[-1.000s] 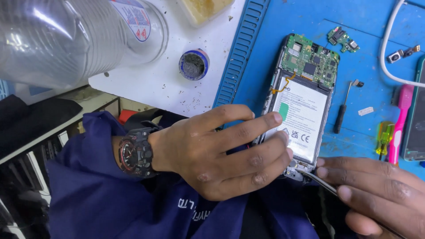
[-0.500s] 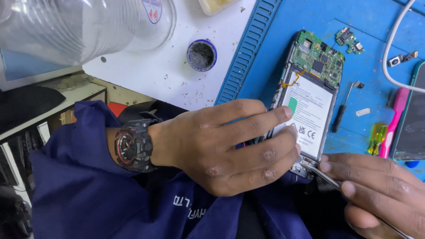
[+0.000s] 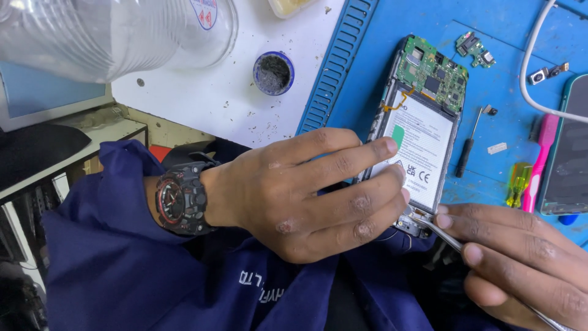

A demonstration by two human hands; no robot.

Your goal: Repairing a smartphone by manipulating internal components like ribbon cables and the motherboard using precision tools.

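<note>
slip risk: phone (image 3: 422, 135) lies open on blue mat (image 3: 502, 79), left hand (image 3: 294, 190) pressing its lower edge, right hand (image 3: 520, 257) pinching tweezers (image 3: 444, 236) at bottom connector; a jolt could gouge battery (image 3: 419, 150).

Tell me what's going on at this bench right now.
A person is working on an opened phone that lies on a blue mat, its circuit board and battery exposed. The left hand steadies the phone's lower end, fingers resting across it. The right hand holds metal tweezers, whose tip sits at the phone's bottom edge. Beside the phone lie a small screwdriver, a loose small circuit board and a pink tool.
</note>
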